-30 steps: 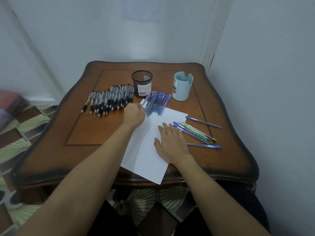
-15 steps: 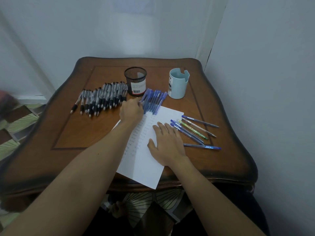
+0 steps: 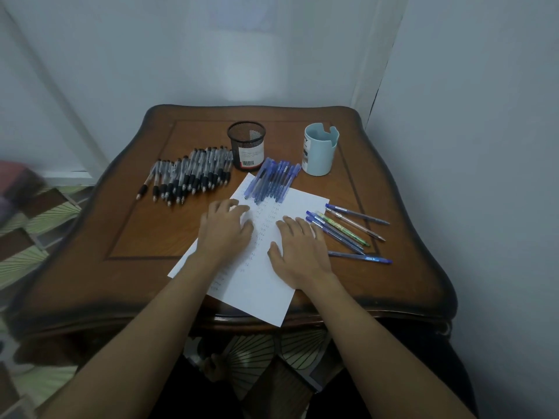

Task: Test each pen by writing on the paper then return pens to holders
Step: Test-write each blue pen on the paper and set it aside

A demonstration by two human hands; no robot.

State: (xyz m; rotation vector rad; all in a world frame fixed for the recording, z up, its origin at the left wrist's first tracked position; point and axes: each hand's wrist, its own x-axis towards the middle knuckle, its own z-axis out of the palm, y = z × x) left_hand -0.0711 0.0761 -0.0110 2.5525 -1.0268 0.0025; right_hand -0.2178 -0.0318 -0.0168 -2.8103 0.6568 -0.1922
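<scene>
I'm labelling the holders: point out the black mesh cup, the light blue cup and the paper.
black mesh cup (image 3: 245,150): head view, front wall.
light blue cup (image 3: 322,155): head view, side wall.
paper (image 3: 260,285): head view, bare near part.

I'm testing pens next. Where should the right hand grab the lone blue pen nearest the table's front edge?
I'd pinch the pen mid-barrel from above, thumb and forefinger across it. It lies flat, crosswise, apart from the other pens, its left end close to the right hand, so both sides are free.

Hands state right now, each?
Left hand: open, resting on the paper, no pen.
Right hand: open, flat on the paper, no pen.
</scene>
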